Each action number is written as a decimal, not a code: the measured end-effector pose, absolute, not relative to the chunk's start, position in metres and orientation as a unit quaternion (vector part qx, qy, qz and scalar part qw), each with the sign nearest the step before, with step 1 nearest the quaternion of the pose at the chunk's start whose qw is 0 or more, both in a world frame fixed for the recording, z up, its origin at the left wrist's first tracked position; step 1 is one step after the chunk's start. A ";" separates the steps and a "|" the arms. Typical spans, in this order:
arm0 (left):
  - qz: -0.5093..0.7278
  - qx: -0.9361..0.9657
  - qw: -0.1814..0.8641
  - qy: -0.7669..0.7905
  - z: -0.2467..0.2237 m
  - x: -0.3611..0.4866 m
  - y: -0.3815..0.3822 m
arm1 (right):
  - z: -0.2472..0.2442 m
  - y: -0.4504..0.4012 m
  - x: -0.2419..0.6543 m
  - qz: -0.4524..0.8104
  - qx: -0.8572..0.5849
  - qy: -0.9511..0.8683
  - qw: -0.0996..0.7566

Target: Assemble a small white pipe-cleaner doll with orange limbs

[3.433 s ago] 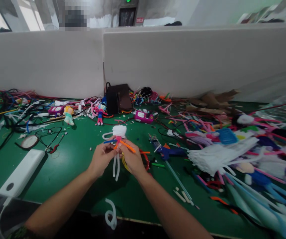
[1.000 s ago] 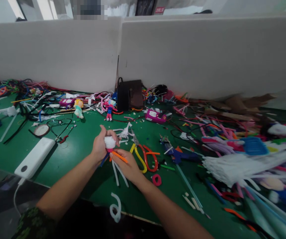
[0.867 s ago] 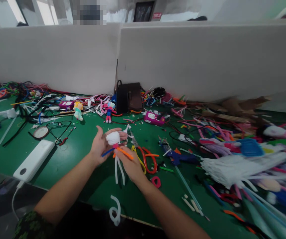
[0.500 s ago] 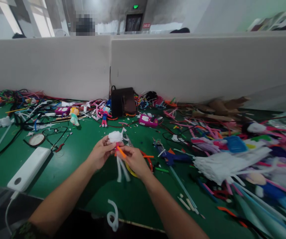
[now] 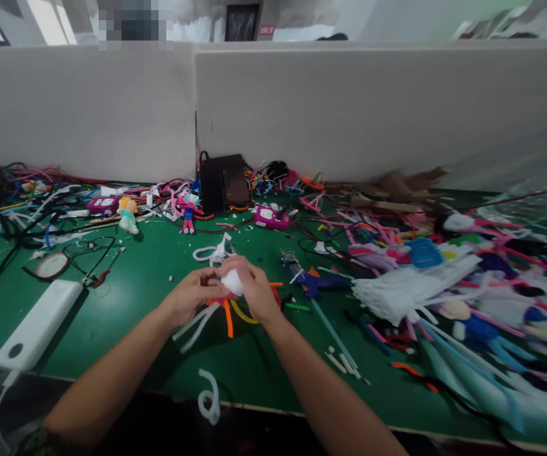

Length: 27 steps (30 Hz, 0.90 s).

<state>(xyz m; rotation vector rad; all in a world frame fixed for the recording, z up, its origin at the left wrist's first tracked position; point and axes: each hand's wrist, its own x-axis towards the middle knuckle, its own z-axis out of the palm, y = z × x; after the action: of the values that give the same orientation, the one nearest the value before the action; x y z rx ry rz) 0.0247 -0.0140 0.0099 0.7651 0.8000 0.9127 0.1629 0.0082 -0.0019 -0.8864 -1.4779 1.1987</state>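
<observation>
Between my hands is a small pipe-cleaner doll with a round white head [image 5: 232, 282]. An orange pipe cleaner [image 5: 228, 318] and pale white strands [image 5: 196, 330] hang below it. My left hand [image 5: 194, 293] pinches the doll from the left, near the base of the head. My right hand [image 5: 254, 290] curls over the head from the right, fingers closed on it. White curled pipe cleaners [image 5: 216, 251] lie just beyond the fingertips. A yellow strand [image 5: 243, 313] and an orange-red loop show behind the right hand. The doll's middle is mostly hidden by fingers.
A blue glue gun [image 5: 315, 282] and a bundle of white pipe cleaners [image 5: 404, 288] lie right. A white power bank [image 5: 40, 323] and a tape roll [image 5: 52, 265] are left. Finished dolls [image 5: 127, 215], a dark bag [image 5: 232, 180] and a partition [image 5: 349, 114] stand behind. A white curl [image 5: 210, 399] hangs at the front edge.
My right hand has moved from the orange strand up onto the white head. The doll has turned, and its pale strands now point down-left. The view has shifted slightly right and down.
</observation>
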 end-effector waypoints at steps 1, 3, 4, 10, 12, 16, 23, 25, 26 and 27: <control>0.417 0.343 0.756 0.370 0.011 0.024 -0.013 | -0.003 0.009 0.162 0.495 -0.375 -0.603 0.501; 0.419 0.343 0.751 0.377 0.014 0.020 -0.011 | -0.004 0.012 0.164 0.503 -0.388 -0.582 0.507; 0.425 0.362 0.735 0.385 0.016 0.017 -0.010 | -0.003 0.014 0.166 0.495 -0.400 -0.577 0.512; 0.393 0.625 0.451 0.502 0.019 -0.016 -0.005 | 0.006 0.018 0.182 0.221 -0.581 -0.732 0.278; 0.330 0.673 0.372 0.547 0.013 -0.024 -0.006 | 0.006 0.014 0.184 0.160 -0.595 -0.770 0.168; 0.271 0.692 0.280 0.608 -0.002 -0.027 -0.009 | 0.004 0.007 0.189 0.116 -0.595 -0.788 0.107; 0.410 0.461 0.541 0.572 0.004 -0.020 -0.008 | 0.010 0.005 0.188 0.290 -0.513 -0.740 0.323; 0.433 0.366 0.644 0.513 0.013 -0.015 -0.010 | 0.016 0.007 0.177 0.409 -0.452 -0.679 0.409; 0.433 0.334 0.679 0.490 0.018 -0.011 -0.012 | 0.019 0.008 0.170 0.467 -0.423 -0.637 0.444; 0.433 0.312 0.702 0.472 0.021 -0.006 -0.014 | 0.022 0.009 0.163 0.521 -0.399 -0.591 0.470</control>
<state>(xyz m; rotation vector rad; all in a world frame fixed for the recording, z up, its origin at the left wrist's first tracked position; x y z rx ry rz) -0.0062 -0.0145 0.0212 0.6938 1.0503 0.9632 0.1630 0.0088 0.0222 -0.9772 -1.4480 1.2763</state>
